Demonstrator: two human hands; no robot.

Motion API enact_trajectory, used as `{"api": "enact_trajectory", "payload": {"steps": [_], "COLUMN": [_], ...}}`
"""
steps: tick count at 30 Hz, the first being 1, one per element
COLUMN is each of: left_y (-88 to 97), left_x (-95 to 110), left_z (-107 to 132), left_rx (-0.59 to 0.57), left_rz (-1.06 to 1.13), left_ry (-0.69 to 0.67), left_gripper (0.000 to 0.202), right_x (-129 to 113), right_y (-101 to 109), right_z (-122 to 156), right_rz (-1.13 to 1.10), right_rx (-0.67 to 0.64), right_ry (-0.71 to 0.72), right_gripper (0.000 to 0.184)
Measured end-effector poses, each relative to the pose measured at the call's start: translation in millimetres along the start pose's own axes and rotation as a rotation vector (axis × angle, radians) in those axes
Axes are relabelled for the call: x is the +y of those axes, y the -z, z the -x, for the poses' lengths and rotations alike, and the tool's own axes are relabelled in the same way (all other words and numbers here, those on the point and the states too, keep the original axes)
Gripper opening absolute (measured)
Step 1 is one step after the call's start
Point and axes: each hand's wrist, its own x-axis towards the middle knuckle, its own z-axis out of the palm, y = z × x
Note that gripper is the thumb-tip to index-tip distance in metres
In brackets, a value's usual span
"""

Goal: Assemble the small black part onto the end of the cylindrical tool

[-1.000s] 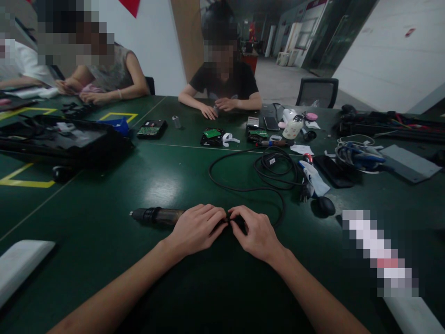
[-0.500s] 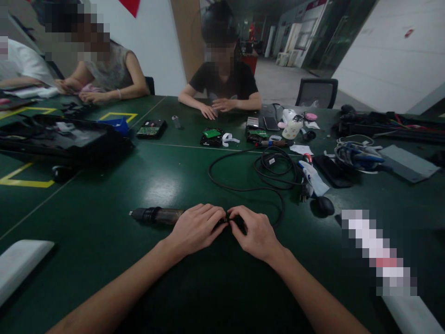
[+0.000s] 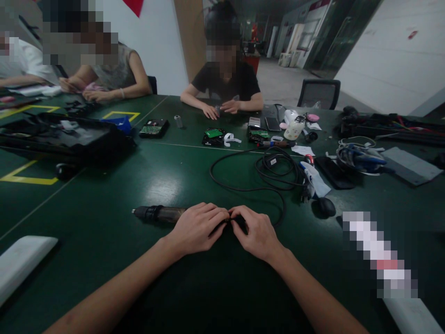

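An electric screwdriver (image 3: 163, 214) with a dark, worn body lies on the green table, its bit pointing left. My left hand (image 3: 200, 227) is wrapped over its rear end. Just to the right, my right hand (image 3: 255, 232) pinches the end of a black cable, with thumb and forefinger closed. The fingertips of both hands almost meet where cable and screwdriver come together; the fingers mostly cover the joint, so I cannot tell whether the plug is seated. From there the black cable (image 3: 248, 189) loops away behind my right hand into a coil.
Beyond the cable are a computer mouse (image 3: 326, 207), a black phone-like slab (image 3: 334, 172), circuit-board units (image 3: 153, 128) and a patterned cup (image 3: 294, 128). A black casing (image 3: 62, 139) lies on the left. White bars flank my forearms. Several people sit across the table.
My fingertips have drawn slightly closer together at the screwdriver's rear end. The whole view has shifted a little; the screwdriver stays under my left hand.
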Motion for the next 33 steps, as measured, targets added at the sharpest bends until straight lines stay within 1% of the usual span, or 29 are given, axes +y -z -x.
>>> {"api": "enact_trajectory", "payload": {"steps": [4, 10, 14, 19, 24, 28, 33], "left_y": [-2.4, -1.0, -1.3, -0.4, -3.1, -2.5, -3.6], "left_x": [0.2, 1.4, 0.9, 0.1, 0.4, 1.3, 1.2], "left_z": [0.3, -0.6, -0.6, 0.0, 1.0, 1.1, 1.0], "left_rx": [0.019, 0.027, 0.043, 0.001, 0.042, 0.028, 0.058], "left_rz": [-0.042, -0.021, -0.057, -0.019, -0.075, -0.045, -0.075], "left_ry": [0.069, -0.001, 0.055, -0.004, 0.038, -0.006, 0.052], "left_gripper": [0.021, 0.024, 0.023, 0.024, 0.024, 0.025, 0.022], "right_x": [0.1, 1.2, 1.1, 0.3, -0.1, -0.5, 0.3], "right_y": [-0.2, -0.8, -0.6, -1.3, -0.8, 0.1, -0.4], "right_z": [0.0, -0.1, -0.3, 0.1, 0.2, -0.1, -0.1], "right_rz": [0.007, 0.009, 0.010, 0.016, 0.021, 0.018, 0.029], "right_rx": [-0.004, -0.002, -0.004, 0.013, -0.001, -0.009, -0.015], "right_ry": [-0.005, -0.004, 0.001, -0.008, -0.014, -0.010, -0.013], "right_gripper": [0.010, 0.011, 0.010, 0.011, 0.010, 0.009, 0.010]}}
